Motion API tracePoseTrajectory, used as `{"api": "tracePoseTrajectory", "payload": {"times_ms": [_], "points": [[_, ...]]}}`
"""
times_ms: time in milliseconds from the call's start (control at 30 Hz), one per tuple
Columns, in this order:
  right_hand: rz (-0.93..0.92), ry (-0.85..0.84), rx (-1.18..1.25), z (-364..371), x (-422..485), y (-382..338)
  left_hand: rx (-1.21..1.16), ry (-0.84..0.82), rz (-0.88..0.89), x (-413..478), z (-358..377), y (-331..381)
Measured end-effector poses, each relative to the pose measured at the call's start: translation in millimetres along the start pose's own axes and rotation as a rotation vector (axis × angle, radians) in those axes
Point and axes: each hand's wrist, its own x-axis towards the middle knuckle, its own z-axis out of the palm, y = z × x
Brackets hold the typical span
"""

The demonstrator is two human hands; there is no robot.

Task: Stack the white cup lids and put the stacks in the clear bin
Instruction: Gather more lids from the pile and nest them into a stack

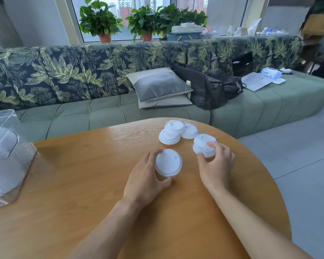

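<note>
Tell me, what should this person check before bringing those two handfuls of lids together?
1. Left hand grips its lid: ok, fingers curl round the rim.
2. Right hand grips the small stack: ok.
3. That stack nested squarely: cannot tell, blurred.
4. Bare table between the hands: ok.
5. All lids gathered: not ok, a loose pile lies further back.
6. Room in the clear bin: cannot tell, its contents blur.

Head camera looks forward-down, near the table [82,184].
</note>
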Motion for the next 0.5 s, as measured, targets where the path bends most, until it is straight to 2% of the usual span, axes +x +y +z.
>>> {"api": "tracePoseTrajectory", "payload": {"times_ms": [133,333,500], "points": [[0.061,0.034,-0.039,11,30,3,0.007,0.007,0.021,18,5,-3],[0.145,-0.067,-0.269,25,52,12,0.003,0.031,0.037,20,8,-6],[0.105,-0.028,-0.15,19,44,10,-0.027,0.069,0.027,13,6,-2]]}}
